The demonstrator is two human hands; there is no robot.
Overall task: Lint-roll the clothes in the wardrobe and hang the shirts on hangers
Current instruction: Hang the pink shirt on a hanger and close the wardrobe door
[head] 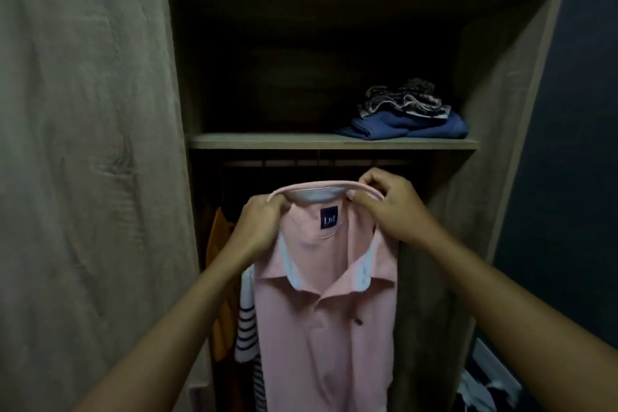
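A pink polo shirt (pixel 321 318) with a white-edged collar and a dark label hangs down in front of the open wardrobe. My left hand (pixel 259 224) pinches the left side of its neck opening. My right hand (pixel 389 207) pinches the right side, and the back of the neckline stretches between them in a raised arc. Above and behind the shirt runs the hanging rail (pixel 301 163), dim in the shadow. No hanger or lint roller shows.
A wooden shelf (pixel 267 141) holds a folded blue garment (pixel 404 126) with a patterned one (pixel 404 98) on top. An orange garment (pixel 219 278) and a striped one (pixel 247 331) hang at the left. The wardrobe door (pixel 83 160) covers the left side. Loose clothes (pixel 481 391) lie on the floor at lower right.
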